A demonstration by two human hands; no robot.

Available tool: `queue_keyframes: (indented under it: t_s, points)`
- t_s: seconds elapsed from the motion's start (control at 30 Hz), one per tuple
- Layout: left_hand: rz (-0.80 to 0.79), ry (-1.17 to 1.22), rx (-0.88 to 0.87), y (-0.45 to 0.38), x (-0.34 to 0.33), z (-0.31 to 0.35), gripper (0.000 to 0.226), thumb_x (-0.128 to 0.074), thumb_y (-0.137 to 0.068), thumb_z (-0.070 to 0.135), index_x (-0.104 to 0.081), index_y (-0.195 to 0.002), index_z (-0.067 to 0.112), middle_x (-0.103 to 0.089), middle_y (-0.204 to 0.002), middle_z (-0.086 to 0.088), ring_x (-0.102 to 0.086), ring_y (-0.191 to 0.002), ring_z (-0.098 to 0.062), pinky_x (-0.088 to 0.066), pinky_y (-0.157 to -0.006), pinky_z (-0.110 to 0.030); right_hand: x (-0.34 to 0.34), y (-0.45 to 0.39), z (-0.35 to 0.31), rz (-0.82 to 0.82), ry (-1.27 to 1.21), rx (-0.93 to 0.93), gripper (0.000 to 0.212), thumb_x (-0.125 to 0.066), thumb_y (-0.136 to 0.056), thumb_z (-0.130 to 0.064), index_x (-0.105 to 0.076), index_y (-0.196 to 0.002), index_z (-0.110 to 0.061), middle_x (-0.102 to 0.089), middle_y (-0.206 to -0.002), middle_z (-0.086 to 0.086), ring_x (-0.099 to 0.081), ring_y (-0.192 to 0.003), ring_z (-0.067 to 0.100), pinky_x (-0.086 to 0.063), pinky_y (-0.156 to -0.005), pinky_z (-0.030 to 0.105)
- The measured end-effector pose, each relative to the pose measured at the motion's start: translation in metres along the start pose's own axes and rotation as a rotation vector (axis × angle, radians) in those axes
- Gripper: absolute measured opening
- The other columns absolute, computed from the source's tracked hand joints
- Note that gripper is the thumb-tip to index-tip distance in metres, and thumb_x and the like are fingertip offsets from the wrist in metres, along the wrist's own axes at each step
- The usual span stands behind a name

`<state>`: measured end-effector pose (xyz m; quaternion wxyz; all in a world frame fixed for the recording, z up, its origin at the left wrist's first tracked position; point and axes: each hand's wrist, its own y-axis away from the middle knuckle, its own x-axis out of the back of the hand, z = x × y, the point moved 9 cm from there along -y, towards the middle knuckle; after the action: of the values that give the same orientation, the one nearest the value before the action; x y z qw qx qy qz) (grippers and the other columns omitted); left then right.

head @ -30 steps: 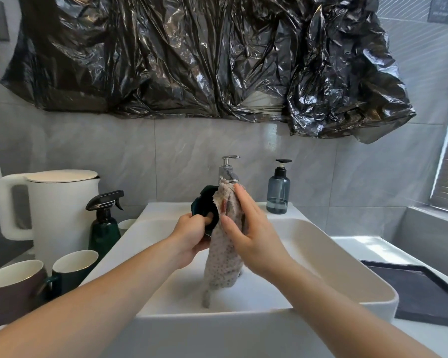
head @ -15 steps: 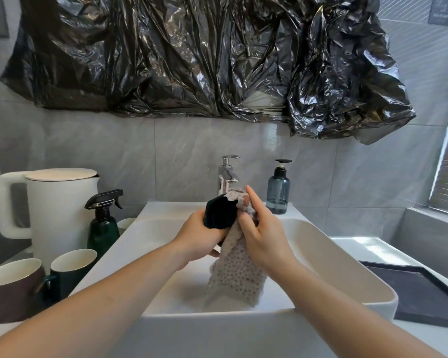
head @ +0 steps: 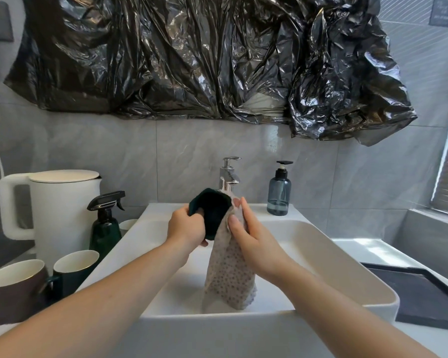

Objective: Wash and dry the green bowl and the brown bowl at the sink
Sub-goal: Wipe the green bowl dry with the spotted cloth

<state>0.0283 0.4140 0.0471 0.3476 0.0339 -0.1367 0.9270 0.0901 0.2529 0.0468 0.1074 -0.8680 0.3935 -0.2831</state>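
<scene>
Over the sink, the left hand is gripping the green bowl, now tilted further upright, while the right hand is pinching the cloth against it.

two hands — two mugs, two bottles, one kettle

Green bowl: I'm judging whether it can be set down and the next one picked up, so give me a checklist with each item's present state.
1. Left hand grips the green bowl firmly: ok.
2. Right hand presses the spotted cloth to the bowl: ok.
3. Bowl held over the sink: ok.
4. Tap not running: ok, no stream visible.
5. Bowl fully dry: cannot tell.
6. Next item to wash within reach: ok, a brown cup stands left of the sink.
</scene>
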Motion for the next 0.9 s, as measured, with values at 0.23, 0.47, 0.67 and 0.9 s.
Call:
queue_keyframes:
  t_s: [0.23,0.47,0.67,0.9]
  points:
    - [-0.026,0.095,0.011,-0.003,-0.004,0.001,0.023,-0.042,-0.109,0.016,-0.061,-0.123,0.018,-0.069,-0.117,-0.008,-0.069,-0.090,-0.024,-0.055,-0.049,-0.027,-0.001,0.003,-0.009,0.046,0.049,0.032,0.021,-0.041,-0.111,-0.030,-0.058,-0.122,-0.031,-0.067,-0.119,-0.014,-0.060,-0.112,0.000,-0.046,-0.095,0.021]
    - [-0.184,-0.018,0.058,0.000,-0.025,-0.012,0.030,-0.042,-0.106,0.013,-0.066,-0.123,0.008,-0.073,-0.099,-0.012,-0.069,-0.076,-0.029,-0.052,-0.050,-0.029,0.009,-0.002,-0.022,0.166,0.190,0.261,0.053,-0.041,-0.111,-0.032,-0.028,-0.162,-0.032,-0.035,-0.160,-0.017,-0.027,-0.148,-0.005,-0.026,-0.123,0.026]
    - [-0.105,0.177,0.141,-0.004,-0.017,-0.019,0.034,-0.040,-0.102,0.007,-0.068,-0.122,0.009,-0.076,-0.105,-0.014,-0.073,-0.091,-0.031,-0.061,-0.062,-0.036,-0.012,0.001,-0.010,-0.063,0.123,0.139,0.083,-0.048,-0.108,-0.033,0.015,-0.160,-0.047,-0.031,-0.149,-0.046,-0.031,-0.137,-0.024,-0.029,-0.112,0.010]
    - [-0.245,0.060,0.051,0.010,-0.034,-0.008,0.033,-0.039,-0.103,0.004,-0.069,-0.118,0.009,-0.076,-0.092,-0.011,-0.075,-0.076,-0.027,-0.063,-0.060,-0.037,0.012,0.000,-0.017,0.159,0.054,0.144,0.058,-0.041,-0.110,-0.039,-0.020,-0.163,-0.033,-0.026,-0.160,-0.027,-0.023,-0.140,-0.024,-0.023,-0.120,0.016]
